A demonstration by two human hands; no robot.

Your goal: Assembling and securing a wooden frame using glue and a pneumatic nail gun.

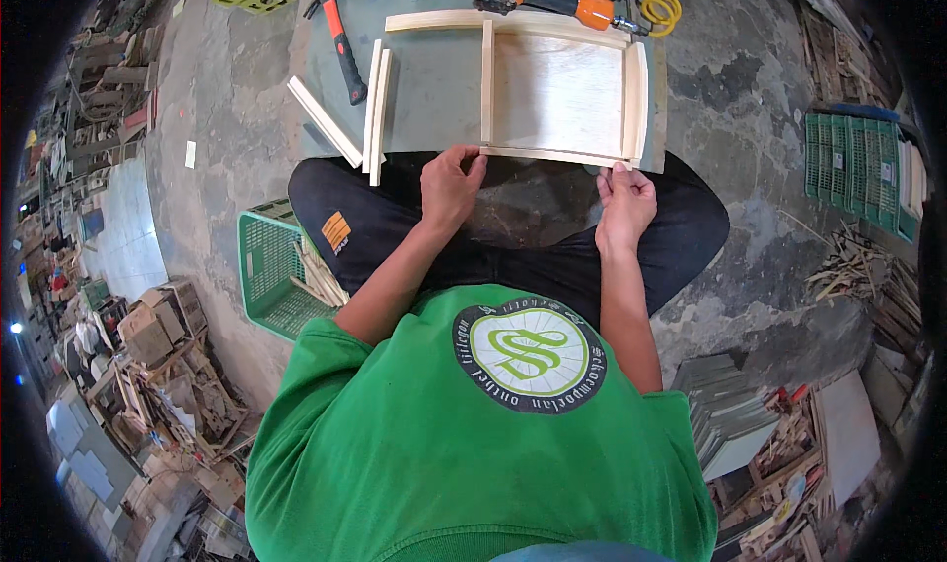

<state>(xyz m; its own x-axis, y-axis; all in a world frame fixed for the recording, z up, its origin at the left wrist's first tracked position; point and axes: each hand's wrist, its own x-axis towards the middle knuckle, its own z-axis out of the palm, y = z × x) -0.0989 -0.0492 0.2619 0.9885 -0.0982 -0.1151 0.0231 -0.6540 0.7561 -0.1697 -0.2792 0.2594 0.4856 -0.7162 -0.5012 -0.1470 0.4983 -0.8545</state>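
A pale wooden frame (487, 83) lies on the low grey-green work board (429, 98), with a light plywood panel (557, 78) showing inside its right part. Along the near side runs a thin wooden strip (557, 155). My left hand (451, 189) pinches this strip's left end, where it meets the frame's crosspiece. At the near right corner, the fingers of my right hand (627, 205) close on the strip's other end. An orange and black nail gun (552, 0) rests across the frame's far side.
Left of the frame lie a hammer (341, 49) with a red and black handle, a pair of wooden strips (377, 108) and another piece (326, 121). A green crate (266, 276) of sticks stands by my left knee. Stacked green crates (853, 167) and flat panels (725, 414) are at right.
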